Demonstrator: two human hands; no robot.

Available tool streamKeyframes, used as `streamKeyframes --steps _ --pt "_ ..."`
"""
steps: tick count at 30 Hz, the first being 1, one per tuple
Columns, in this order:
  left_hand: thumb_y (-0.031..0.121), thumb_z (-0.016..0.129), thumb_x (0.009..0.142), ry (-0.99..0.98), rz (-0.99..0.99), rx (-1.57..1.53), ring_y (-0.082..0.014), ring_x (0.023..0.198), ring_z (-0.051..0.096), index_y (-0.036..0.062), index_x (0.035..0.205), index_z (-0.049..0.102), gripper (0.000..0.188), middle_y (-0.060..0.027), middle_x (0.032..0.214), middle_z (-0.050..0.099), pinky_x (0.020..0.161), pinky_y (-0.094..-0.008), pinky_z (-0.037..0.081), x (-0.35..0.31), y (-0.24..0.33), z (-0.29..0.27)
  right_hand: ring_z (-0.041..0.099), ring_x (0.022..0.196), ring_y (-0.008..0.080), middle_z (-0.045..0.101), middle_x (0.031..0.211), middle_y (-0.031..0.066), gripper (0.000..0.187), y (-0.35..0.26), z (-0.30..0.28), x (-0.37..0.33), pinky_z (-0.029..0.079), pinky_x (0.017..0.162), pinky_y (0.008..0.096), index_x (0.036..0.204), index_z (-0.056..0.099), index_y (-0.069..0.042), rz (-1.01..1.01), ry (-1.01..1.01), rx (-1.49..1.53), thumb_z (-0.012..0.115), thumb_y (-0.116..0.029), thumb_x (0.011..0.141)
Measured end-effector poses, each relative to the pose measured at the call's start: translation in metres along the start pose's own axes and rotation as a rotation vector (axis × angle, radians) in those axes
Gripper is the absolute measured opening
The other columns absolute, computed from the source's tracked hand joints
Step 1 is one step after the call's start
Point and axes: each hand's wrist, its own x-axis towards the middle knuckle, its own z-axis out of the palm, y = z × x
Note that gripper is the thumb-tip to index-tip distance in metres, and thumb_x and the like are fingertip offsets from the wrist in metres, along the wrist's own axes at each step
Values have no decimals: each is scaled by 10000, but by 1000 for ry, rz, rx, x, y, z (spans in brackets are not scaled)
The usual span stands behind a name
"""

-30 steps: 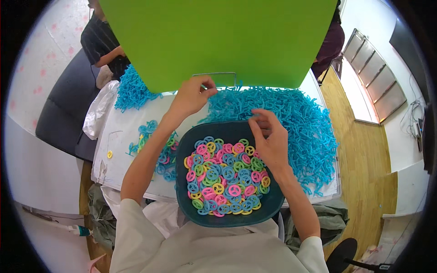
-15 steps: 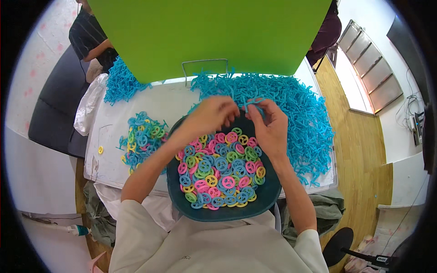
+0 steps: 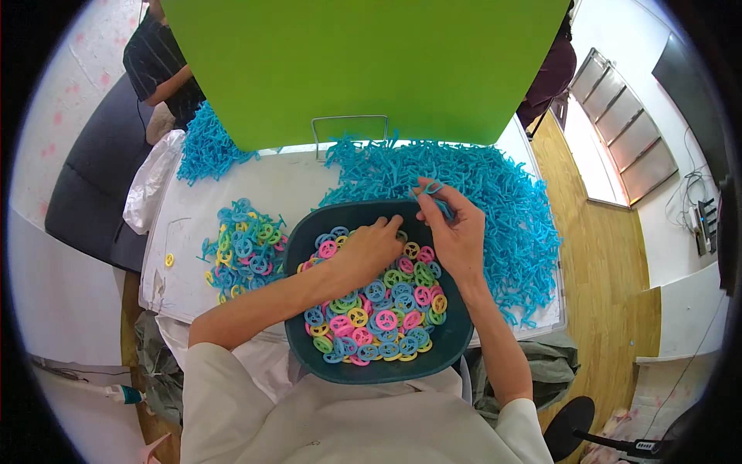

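A dark green plastic basin [image 3: 379, 372] rests at my lap, filled with small spoked plastic wheels [image 3: 386, 320] in pink, blue, green and yellow. My left hand [image 3: 365, 254] dips into its far side, fingers bent down among the wheels; whatever the fingertips grip is hidden. Over the basin's far right rim, my right hand [image 3: 457, 232] pinches a small light-blue plastic stick piece [image 3: 433, 188] between thumb and fingers. Just beyond lies a broad heap of similar blue stick pieces [image 3: 510, 224].
Left of the basin, assembled wheel-and-stick pieces [image 3: 246, 243] are piled on the white table [image 3: 286, 174]. One yellow wheel [image 3: 169, 261] lies alone at the left edge. A tall green panel [image 3: 363, 69] and a wire stand [image 3: 349, 118] stand behind. Another person [image 3: 158, 66] sits far left.
My left hand has come away from beside the right hand and dropped into the basin's wheels. My right hand keeps hold of the blue stick piece, nearly in place.
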Motion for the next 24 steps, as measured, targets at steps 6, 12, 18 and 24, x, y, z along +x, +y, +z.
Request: streamKeyframes --steps 6,12,18,24 --pt "22 678 728 210 -68 -227 -236 892 615 27 955 636 231 -137 1024 579 626 -336 535 3 -12 -19 595 730 70 671 881 31 224 6 1 0 483 620 197 1064 656 5 -99 71 -98 684 -69 854" --pt "133 649 887 567 -424 -1313 -125 676 597 1 974 602 165 -49 883 638 560 -257 478 14 -14 -61 573 685 52 663 849 35 174 6 -2 -1 453 564 201 974 692 -4 -113 26 -358 714 -106 835" --pt "159 632 907 387 -374 -1380 -69 712 570 20 994 616 165 -13 829 623 547 -219 443 7 -22 -59 572 604 107 678 780 93 155 -3 0 -4 446 536 254 933 703 -18 2 -144 -274 694 -142 839" --pt "183 596 939 93 -300 -1518 -59 743 544 33 1059 607 192 -4 850 603 616 -186 455 4 -22 -72 572 694 41 648 777 32 184 2 -10 -3 430 519 217 947 648 18 -50 -300 -230 574 -150 936"
